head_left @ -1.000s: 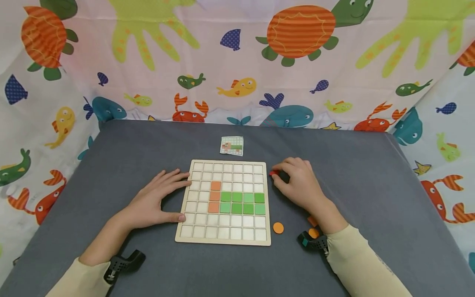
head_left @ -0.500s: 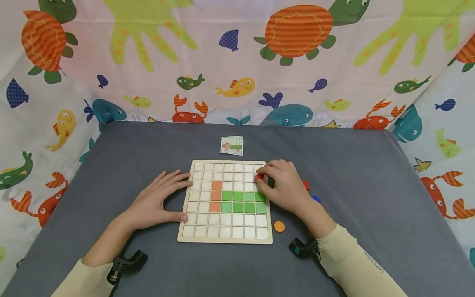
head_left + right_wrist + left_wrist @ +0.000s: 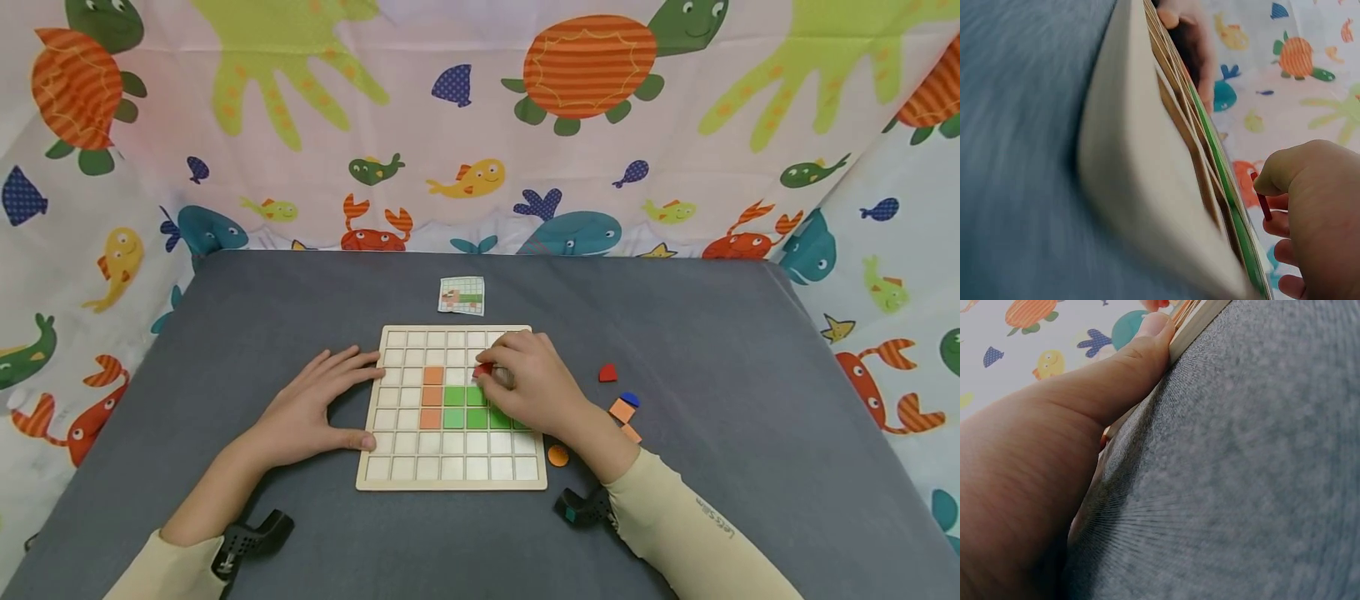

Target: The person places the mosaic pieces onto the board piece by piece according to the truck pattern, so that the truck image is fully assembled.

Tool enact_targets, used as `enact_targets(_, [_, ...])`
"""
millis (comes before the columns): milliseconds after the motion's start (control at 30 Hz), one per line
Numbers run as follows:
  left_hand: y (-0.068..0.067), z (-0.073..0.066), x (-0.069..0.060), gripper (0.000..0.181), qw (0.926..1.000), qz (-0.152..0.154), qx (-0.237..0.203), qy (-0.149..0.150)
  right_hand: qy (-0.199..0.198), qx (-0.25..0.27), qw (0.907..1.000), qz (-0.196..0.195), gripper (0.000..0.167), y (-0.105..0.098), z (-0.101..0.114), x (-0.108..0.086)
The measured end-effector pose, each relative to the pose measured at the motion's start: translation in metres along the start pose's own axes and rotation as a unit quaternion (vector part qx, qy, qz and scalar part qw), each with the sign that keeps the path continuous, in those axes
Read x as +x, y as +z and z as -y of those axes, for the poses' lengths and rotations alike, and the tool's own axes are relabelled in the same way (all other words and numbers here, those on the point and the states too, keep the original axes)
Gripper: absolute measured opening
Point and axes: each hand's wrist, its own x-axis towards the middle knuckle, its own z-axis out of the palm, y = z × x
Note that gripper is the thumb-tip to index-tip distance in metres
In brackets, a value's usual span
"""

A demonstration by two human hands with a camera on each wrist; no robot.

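Observation:
A wooden grid board (image 3: 450,485) lies on the grey cloth in the head view. Orange square tiles (image 3: 431,397) fill part of one column, with two rows of green tiles (image 3: 465,407) to their right, partly covered by my right hand. Between right thumb and fingertips I pinch a small red piece (image 3: 1262,197), seen edge-on in the right wrist view. That right hand (image 3: 536,387) is over the board's upper right part, near the top green row. My left hand (image 3: 311,412) rests at the board's left edge, fingers extended and thumb (image 3: 1150,337) touching the rim.
Right of the board lie a red piece (image 3: 607,373), a blue piece (image 3: 630,400), orange squares (image 3: 622,410) and an orange disc (image 3: 558,456). Behind the board is a small printed card (image 3: 461,296). A patterned curtain (image 3: 300,183) borders the table's back and sides.
My right hand has moved left from beside the board to over its grid, carrying the red piece. This uncovers loose pieces on the right. The left hand stays at the board's edge.

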Motion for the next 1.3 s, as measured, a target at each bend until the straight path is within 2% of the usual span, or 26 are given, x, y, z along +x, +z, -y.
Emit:
enact_targets(333, [-0.001,-0.002,0.002,0.104,0.9999,-0.004,-0.005,0.009,-0.022,0.000,0.9994,0.028,0.015,0.024,0.030,0.025])
enact_targets(633, [0.000,-0.003,0.001,0.103,0.9999,-0.012,-0.004,0.008,-0.022,-0.007,0.9991,0.034,0.015,0.042,0.041,0.042])
enact_targets(967, [0.006,-0.002,0.003,0.102,0.9998,-0.017,-0.006,0.011,-0.001,-0.025,0.9986,0.047,0.018,0.054,0.042,0.049])
enact_targets(1300, [0.003,-0.002,0.001,0.103,0.9999,-0.012,-0.003,0.011,-0.005,-0.014,0.9988,0.048,0.017,0.058,0.041,0.049])
